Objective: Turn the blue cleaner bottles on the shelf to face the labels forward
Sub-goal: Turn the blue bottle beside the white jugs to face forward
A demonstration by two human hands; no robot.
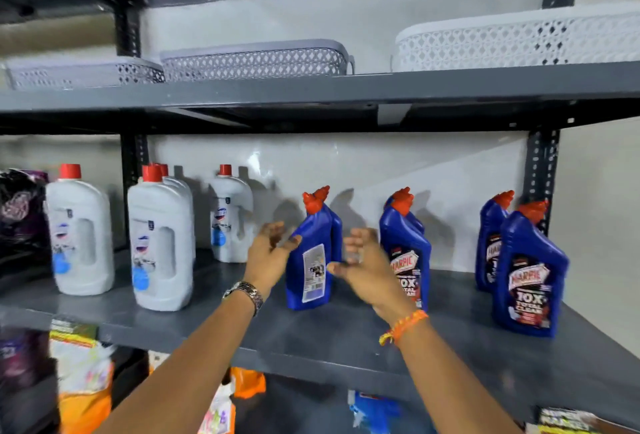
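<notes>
Blue cleaner bottles with red caps stand in pairs on the grey middle shelf [311, 333]. The left front bottle [311, 260] shows its white back label, and another stands close behind it. The middle bottle [407, 250] and the right front bottle [530, 274] show their front labels; a further one [490, 243] stands behind on the right. My left hand [268, 253] is open just left of the back-label bottle. My right hand [363, 263] is open just right of it, thumb near its side. Neither hand grips it.
White bottles [161, 246] with red caps stand at the left of the same shelf, beside a dark pouch [19, 215]. Perforated baskets [256, 59] sit on the shelf above. Packets [83, 374] fill the shelf below. A slotted upright [540, 170] stands at the back right.
</notes>
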